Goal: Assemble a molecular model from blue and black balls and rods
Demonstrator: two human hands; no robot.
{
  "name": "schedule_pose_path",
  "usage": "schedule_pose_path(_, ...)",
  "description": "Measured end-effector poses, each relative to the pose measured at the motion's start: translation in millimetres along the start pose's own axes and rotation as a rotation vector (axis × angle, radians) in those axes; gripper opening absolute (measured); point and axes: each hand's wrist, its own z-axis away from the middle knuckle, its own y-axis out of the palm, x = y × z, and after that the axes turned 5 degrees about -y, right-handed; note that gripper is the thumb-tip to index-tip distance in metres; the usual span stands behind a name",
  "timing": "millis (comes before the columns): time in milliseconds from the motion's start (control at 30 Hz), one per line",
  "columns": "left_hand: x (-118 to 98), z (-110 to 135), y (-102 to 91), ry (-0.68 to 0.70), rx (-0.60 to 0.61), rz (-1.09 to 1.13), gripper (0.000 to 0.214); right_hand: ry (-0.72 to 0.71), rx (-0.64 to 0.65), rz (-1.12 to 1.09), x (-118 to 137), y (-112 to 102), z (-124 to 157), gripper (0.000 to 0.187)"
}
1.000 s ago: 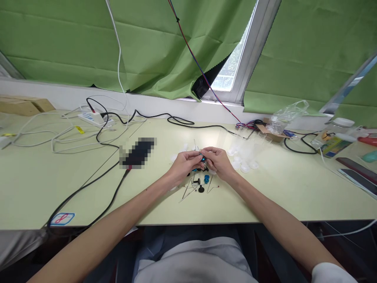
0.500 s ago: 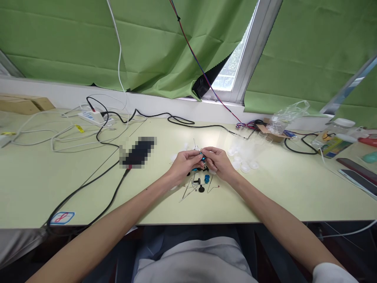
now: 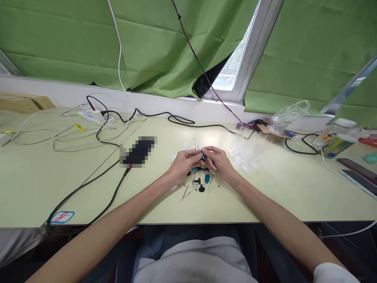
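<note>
My left hand [image 3: 185, 163] and my right hand [image 3: 218, 162] meet above the middle of the table, fingers closed from both sides on a small shiny blue part [image 3: 203, 157]. Its exact kind is too small to make out, and fingertips cover much of it. Thin wires stick up just behind the fingers. Below the hands lie another blue part [image 3: 207, 179], a black round-headed piece [image 3: 202, 188] and a second black piece [image 3: 197, 181]. Bent thin metal rods [image 3: 185, 192] are scattered beside them. More small blue and black parts are partly hidden under my hands.
Translucent white cups [image 3: 245, 166] lie right of my hands. A blurred-out dark device [image 3: 138, 152] with a black cable is at left. White cables and a power strip [image 3: 93, 116] sit behind it. A cardboard box [image 3: 275, 133], plastic jar [image 3: 338, 135] and phone [image 3: 357, 181] stand at right.
Almost nothing differs. Both hands keep their hold on the small blue part, with only a very slight shift of the fingers.
</note>
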Motion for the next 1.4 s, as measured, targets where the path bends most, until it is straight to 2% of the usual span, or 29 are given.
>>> schedule_pose_path(700, 1.8, 0.1, -3.2, 0.037, -0.014, -0.139, 0.026, -0.001, 0.001, 0.038, -1.1, -1.2, -0.1, 0.027)
schedule_pose_path(1400, -4.1, 2.8, -4.6, -0.007, 0.02, -0.171, 0.026, 0.023, 0.041, 0.0, 0.8, 2.2, 3.0, 0.03)
